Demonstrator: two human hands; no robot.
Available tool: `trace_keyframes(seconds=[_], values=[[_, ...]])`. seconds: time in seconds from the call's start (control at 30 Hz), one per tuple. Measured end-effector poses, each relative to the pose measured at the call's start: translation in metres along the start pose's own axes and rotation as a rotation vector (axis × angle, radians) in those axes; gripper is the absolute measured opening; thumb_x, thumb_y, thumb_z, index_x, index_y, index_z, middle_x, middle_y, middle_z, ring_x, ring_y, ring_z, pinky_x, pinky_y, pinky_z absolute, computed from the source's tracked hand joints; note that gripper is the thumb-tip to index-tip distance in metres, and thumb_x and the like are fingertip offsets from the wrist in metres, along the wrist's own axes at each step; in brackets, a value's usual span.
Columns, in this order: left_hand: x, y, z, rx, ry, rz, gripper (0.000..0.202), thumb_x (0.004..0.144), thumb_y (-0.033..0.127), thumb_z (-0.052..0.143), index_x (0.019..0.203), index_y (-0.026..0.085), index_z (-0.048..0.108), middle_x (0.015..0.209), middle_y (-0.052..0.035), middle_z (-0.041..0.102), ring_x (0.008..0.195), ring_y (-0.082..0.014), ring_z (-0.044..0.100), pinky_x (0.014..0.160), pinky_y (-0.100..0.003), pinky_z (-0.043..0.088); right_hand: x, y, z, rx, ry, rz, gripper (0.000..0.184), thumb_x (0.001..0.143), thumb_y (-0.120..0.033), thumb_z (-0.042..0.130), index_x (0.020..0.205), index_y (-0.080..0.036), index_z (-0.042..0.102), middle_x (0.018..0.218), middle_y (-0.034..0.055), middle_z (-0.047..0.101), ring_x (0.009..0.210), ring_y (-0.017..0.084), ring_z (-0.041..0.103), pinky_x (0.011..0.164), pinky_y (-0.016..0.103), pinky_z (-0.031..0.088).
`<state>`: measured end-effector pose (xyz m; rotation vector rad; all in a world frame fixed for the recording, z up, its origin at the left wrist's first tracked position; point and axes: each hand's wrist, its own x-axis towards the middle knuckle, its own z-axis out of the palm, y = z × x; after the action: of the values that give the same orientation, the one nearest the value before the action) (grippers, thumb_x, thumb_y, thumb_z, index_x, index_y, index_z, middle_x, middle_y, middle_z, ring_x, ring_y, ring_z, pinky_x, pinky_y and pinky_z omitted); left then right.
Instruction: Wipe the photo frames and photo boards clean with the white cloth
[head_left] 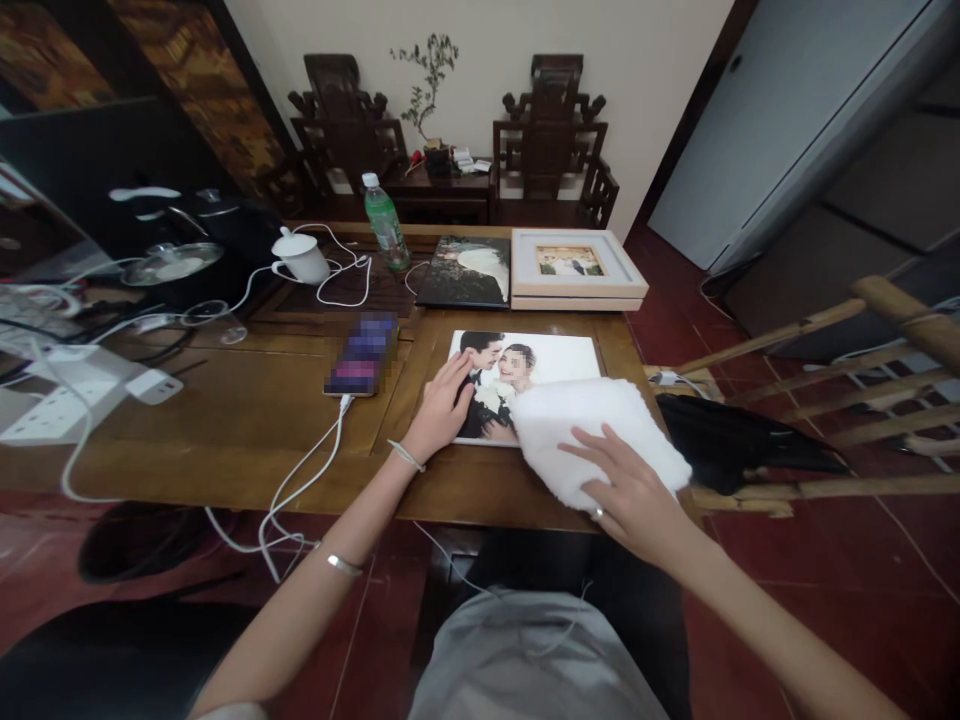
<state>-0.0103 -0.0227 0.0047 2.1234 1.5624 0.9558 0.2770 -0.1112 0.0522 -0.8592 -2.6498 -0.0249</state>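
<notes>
My left hand [439, 405] lies with fingers stretched out on the left side of a white-edged photo panel [559, 355], which shows a couple with a bouquet. The panel lies flat on the wooden table near its front edge. Over its lower right part spreads a fluffy white cloth [592, 410], which also reaches past the panel onto the table. My right hand [622, 485] is on the cloth, pressing it from above with bent, parted fingers. The cloth hides the panel's lower right corner.
Behind the panel lie a dark photo panel [465, 275] and stacked light wooden picture frames [577, 265]. To the left are a phone [360, 355] on a white cable, a green bottle [385, 225], a lidded white cup [301, 258] and a power strip [75, 395]. A bamboo rack [810, 400] stands right.
</notes>
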Motion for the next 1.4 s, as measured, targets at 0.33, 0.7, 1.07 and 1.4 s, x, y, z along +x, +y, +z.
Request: trace_keyframes(seconds=[0.33, 0.7, 1.07, 1.4], values=[[0.0, -0.003, -0.001, -0.037, 0.004, 0.024, 0.045, 0.094, 0.025, 0.039, 0.138, 0.022, 0.044, 0.149, -0.0065, 0.039, 0.14, -0.0215, 0.03, 0.114, -0.047, 0.026, 0.099, 0.113, 0.028, -0.043, -0.04, 0.179, 0.029, 0.088, -0.017, 0.043, 0.109, -0.014, 0.063, 0.118, 0.0166, 0.064, 0.131, 0.031, 0.04, 0.106, 0.057, 0.03], [0.0, 0.001, -0.001, -0.035, 0.004, 0.002, 0.045, 0.094, 0.025, 0.038, 0.138, 0.02, 0.043, 0.149, -0.0077, 0.038, 0.14, -0.0207, 0.03, 0.115, -0.045, 0.024, 0.042, 0.044, 0.019, -0.075, -0.029, 0.08, 0.029, 0.072, 0.0, 0.048, 0.091, -0.015, 0.064, 0.133, 0.0193, 0.054, 0.135, 0.035, 0.033, 0.106, 0.064, 0.029], [0.0, 0.001, -0.001, -0.035, -0.001, -0.012, 0.045, 0.094, 0.026, 0.039, 0.138, 0.021, 0.044, 0.149, -0.0074, 0.038, 0.14, -0.0221, 0.029, 0.114, -0.047, 0.024, 0.026, 0.018, 0.009, 0.004, -0.065, 0.019, 0.031, 0.067, 0.001, 0.052, 0.088, -0.017, 0.065, 0.132, 0.0178, 0.055, 0.132, 0.035, 0.039, 0.105, 0.064, 0.031], [0.001, 0.001, -0.002, -0.037, 0.003, 0.007, 0.045, 0.093, 0.025, 0.039, 0.138, 0.021, 0.044, 0.148, -0.0067, 0.04, 0.139, -0.0209, 0.031, 0.114, -0.046, 0.026, 0.108, 0.118, 0.028, -0.036, -0.011, 0.251, 0.028, 0.087, -0.011, 0.04, 0.103, -0.013, 0.062, 0.118, 0.017, 0.064, 0.125, 0.032, 0.048, 0.104, 0.06, 0.029]])
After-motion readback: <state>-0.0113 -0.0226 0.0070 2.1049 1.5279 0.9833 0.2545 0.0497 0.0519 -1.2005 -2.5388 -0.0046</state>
